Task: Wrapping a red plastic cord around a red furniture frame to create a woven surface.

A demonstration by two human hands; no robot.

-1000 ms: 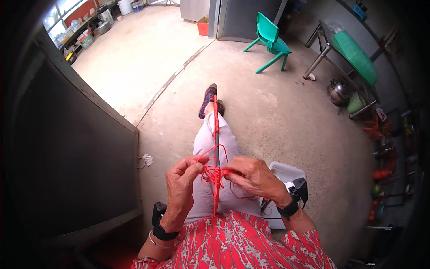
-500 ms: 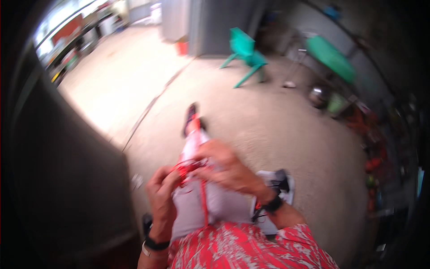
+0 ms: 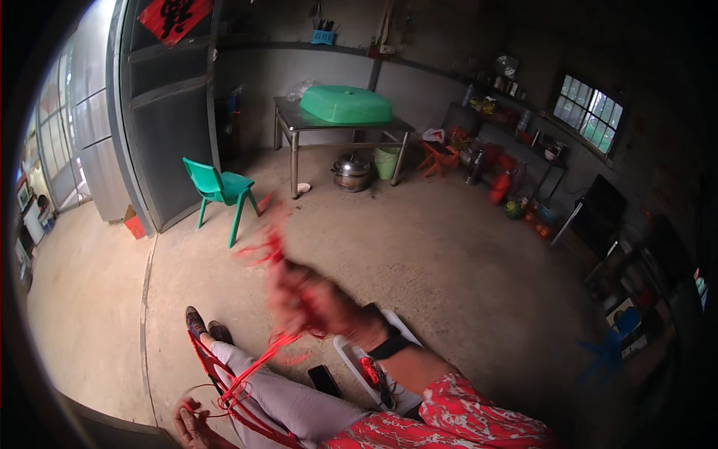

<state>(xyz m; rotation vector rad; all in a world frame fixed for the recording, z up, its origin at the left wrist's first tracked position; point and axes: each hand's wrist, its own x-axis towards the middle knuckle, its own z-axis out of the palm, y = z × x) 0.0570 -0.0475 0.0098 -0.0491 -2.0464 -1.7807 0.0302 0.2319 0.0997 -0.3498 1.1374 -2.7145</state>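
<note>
My right hand (image 3: 310, 301), smeared by motion, is raised over the floor in front of my lap, closed on a bunch of red cords. Loose cord ends stick out blurred above it. From it, taut red cords (image 3: 263, 361) slant down to a gathered spot above my legs. My left hand (image 3: 193, 425) is low at the left, fingers curled at a thin cord loop (image 3: 200, 388) that runs to the same spot. A long red strap (image 3: 258, 424) lies along my grey trousers. Each wrist's hidden parts aside, a black band (image 3: 390, 341) circles the right one.
Beside my legs lie a dark phone-like slab (image 3: 324, 380) and a white tray (image 3: 404, 329) with red cord inside. Ahead stand a green chair (image 3: 224, 187) and a metal table (image 3: 284, 112) bearing a green cover (image 3: 345, 103). A steel pot (image 3: 351, 172) sits beneath.
My hands, earlier together over my lap, are now apart: the right has swung up and away with the red cords, the left is lower left. The view has turned right.
</note>
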